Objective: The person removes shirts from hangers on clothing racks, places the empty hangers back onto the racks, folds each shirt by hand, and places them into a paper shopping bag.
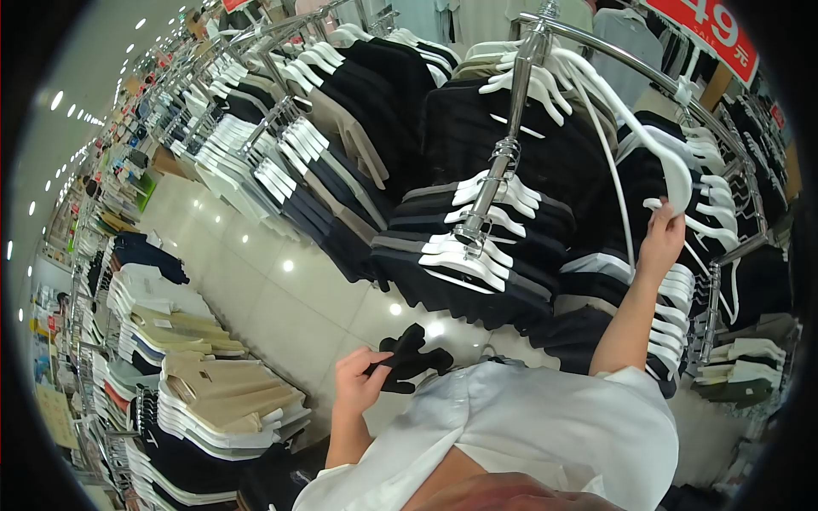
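My left hand (360, 375) is closed on a crumpled black cloth piece (414, 356), whose stubby lobes look like a glove's fingers. It is held low in front of my body, above the floor. My right hand (663, 234) reaches up to the right and pinches the lower end of a white hanger (652, 140). That hanger bears no garment that I can make out, and its upper part is near the chrome rack bar. Beside my right forearm hang several dark garments on white hangers (673, 311).
A chrome rack (520, 94) stands ahead, with black tops (477, 136) around it. A red price sign (711, 34) is at upper right. Shiny tiled floor (294, 281) runs between this rack and the left rows, where beige tops (226, 387) hang.
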The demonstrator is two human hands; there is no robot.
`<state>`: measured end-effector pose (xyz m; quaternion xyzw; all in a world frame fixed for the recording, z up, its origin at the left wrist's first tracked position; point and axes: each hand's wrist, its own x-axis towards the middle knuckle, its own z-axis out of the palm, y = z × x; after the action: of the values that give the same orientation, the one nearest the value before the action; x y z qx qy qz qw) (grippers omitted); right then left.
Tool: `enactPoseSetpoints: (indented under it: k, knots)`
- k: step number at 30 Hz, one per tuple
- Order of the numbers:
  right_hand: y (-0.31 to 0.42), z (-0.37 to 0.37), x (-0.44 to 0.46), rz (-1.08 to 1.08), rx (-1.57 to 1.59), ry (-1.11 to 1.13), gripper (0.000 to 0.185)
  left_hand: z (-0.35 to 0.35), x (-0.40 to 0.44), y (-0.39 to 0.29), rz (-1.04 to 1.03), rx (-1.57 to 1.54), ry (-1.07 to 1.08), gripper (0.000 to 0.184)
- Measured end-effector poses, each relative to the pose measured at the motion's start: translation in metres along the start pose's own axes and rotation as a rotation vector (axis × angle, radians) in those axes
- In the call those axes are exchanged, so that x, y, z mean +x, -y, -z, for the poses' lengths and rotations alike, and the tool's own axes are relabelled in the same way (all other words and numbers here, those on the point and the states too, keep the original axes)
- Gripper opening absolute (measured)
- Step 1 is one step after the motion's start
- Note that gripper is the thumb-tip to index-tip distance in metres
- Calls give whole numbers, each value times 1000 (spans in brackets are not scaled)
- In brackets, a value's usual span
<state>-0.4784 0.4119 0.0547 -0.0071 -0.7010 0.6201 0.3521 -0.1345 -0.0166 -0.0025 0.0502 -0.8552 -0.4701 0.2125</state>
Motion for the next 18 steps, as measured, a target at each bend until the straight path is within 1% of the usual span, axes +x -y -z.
enactPoseSetpoints:
  k: [3, 5, 8, 9, 10, 12, 13, 14, 16, 18]
  knots:
    - [-20, -2, -20, -136, 128, 53, 36, -1, -8, 1, 45, -14, -24, 25]
    - [-36, -8, -22, -168, 120, 86, 37, -1, -10, 0, 62, -25, -33, 24]
    - [-32, -31, -12, -129, 40, 253, 37, 0, -9, 0, 61, -18, -8, 24]
    - [-22, -42, -5, -90, -103, 315, 37, 0, -7, -2, 77, -23, 6, 22]
    - [-26, -55, 5, -45, -116, 379, 36, 0, -6, -5, 92, -27, 21, 20]
    - [-10, -89, 17, 22, -174, 492, 36, -1, -6, -8, 99, -24, 51, 18]
    - [-5, -108, 22, 76, -157, 525, 36, -1, -6, -8, 93, -18, 67, 18]
    - [3, -123, 28, 145, -230, 550, 35, -1, -7, -7, 84, -11, 80, 18]
    - [-3, -154, 44, 193, -286, 579, 40, -3, -8, -3, 14, -20, 71, 21]
    - [-8, -173, 51, 141, -317, 607, 42, -3, -11, -3, -15, -20, 64, 22]
